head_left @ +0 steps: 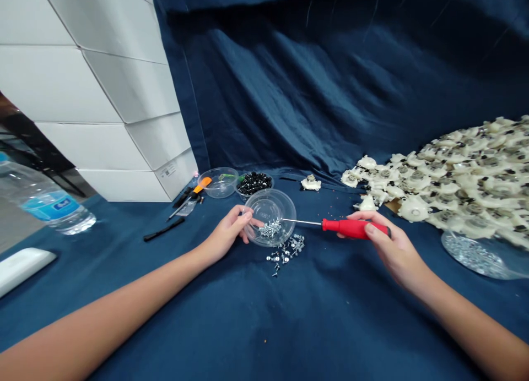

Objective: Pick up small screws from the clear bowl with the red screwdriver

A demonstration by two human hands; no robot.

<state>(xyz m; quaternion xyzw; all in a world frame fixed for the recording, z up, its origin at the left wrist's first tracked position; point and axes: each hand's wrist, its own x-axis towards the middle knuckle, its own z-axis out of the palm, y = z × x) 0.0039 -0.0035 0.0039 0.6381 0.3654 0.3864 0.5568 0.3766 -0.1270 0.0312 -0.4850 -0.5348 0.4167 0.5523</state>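
Note:
Tilted toward me, a clear plastic bowl (285, 202) is pinched at its left rim by my left hand (229, 227). Small silver screws (270, 228) lie gathered at the bowl's lower side. More loose screws (291, 249) are scattered on the blue cloth just below it. My right hand (384, 238) grips the red handle of a screwdriver (345, 227). Its metal shaft points left, and the tip is at the bowl's right side near the screws; whether it touches them I cannot tell.
Behind the bowl stand a tub of black parts (254, 181) and another clear container (221, 183). Tools with an orange handle (202, 185) lie left. Cream plastic parts (446, 177) heap at right, beside a bag of screws (475, 254). White boxes (124, 94) and a water bottle (53, 205) stand left.

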